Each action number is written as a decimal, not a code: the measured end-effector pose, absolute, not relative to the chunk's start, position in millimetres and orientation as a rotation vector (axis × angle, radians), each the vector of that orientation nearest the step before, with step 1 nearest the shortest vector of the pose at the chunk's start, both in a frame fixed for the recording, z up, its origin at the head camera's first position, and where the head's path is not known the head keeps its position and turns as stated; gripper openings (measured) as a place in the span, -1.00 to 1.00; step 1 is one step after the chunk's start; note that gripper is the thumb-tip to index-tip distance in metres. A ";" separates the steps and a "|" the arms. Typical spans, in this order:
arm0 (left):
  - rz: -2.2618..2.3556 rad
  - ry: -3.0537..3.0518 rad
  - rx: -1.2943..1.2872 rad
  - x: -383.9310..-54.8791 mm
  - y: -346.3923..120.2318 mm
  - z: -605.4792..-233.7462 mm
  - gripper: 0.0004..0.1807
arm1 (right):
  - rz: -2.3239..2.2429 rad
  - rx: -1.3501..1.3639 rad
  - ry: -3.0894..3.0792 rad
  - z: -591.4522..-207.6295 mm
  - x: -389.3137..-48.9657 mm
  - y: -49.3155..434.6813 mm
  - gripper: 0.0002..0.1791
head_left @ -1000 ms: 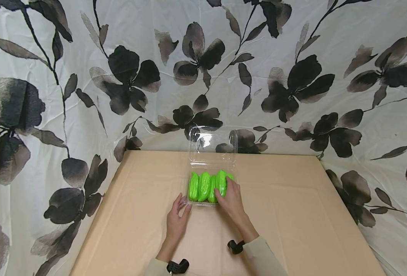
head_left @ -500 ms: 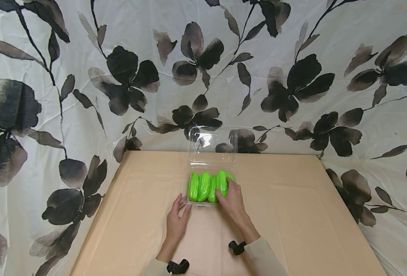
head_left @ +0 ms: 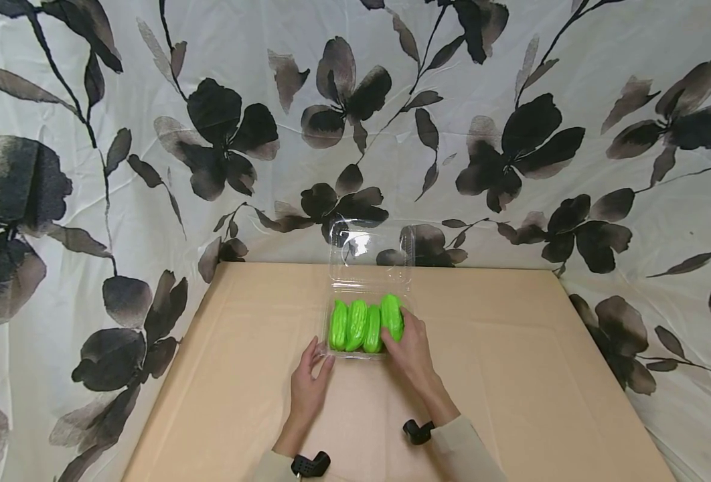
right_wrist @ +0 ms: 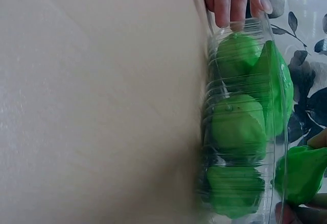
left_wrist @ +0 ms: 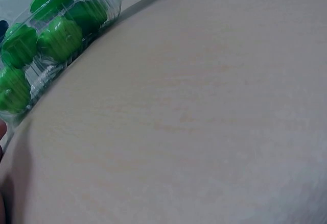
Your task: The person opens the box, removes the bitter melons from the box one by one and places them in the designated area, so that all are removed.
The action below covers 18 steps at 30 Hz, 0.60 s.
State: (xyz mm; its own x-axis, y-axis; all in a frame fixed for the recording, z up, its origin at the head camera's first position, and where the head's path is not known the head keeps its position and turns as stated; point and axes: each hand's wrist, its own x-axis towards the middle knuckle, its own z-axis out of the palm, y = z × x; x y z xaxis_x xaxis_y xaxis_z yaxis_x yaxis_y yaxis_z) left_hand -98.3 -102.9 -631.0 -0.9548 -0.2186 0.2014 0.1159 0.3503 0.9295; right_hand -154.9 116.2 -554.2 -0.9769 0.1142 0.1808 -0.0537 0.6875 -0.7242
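A clear plastic clamshell box (head_left: 358, 356) stands near the table's back edge, its lid (head_left: 372, 274) tipped back. Several bright green, ridged vegetables that look like bitter melons (head_left: 357, 326) lie side by side in it. My right hand (head_left: 414, 355) holds the rightmost bitter melon (right_wrist: 301, 175) between thumb and fingers. It sits higher than the others, over the right end of the box. My left hand (head_left: 308, 391) touches the front left corner of the box with extended fingers (right_wrist: 222, 2). What lies beneath the held bitter melon is hidden in the head view.
The box rests on a tan tabletop (head_left: 482, 375). A white cloth (head_left: 416, 40) with dark flowers hangs behind and at both sides. Each wrist wears a black camera (head_left: 310, 465).
My right hand has moved slightly to the right with the bitter melon, which has risen a little and now covers the one at the far right. My left hand and the box have stayed put.
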 end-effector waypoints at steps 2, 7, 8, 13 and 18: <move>-1.650 -2.322 0.101 -98.2 -103.2 -630.8 -0.35 | 1.171 -0.050 -2.688 -552.8 -154.1 117.4 -0.24; -1.684 -2.308 0.124 -98.8 -104.2 -631.9 -0.34 | 1.189 -0.055 -2.669 -550.5 -152.4 120.5 -0.25; -1.680 -2.310 0.125 -98.8 -104.3 -632.1 -0.34 | 1.192 -0.058 -2.665 -550.0 -152.2 121.2 -0.25; -1.662 -2.326 0.117 -98.4 -104.6 -632.6 -0.34 | 1.211 -0.083 -2.653 -548.0 -150.7 125.6 -0.24; -1.662 -2.329 0.111 -98.8 -104.8 -633.4 -0.34 | 1.214 -0.100 -2.636 -547.7 -149.4 132.4 -0.24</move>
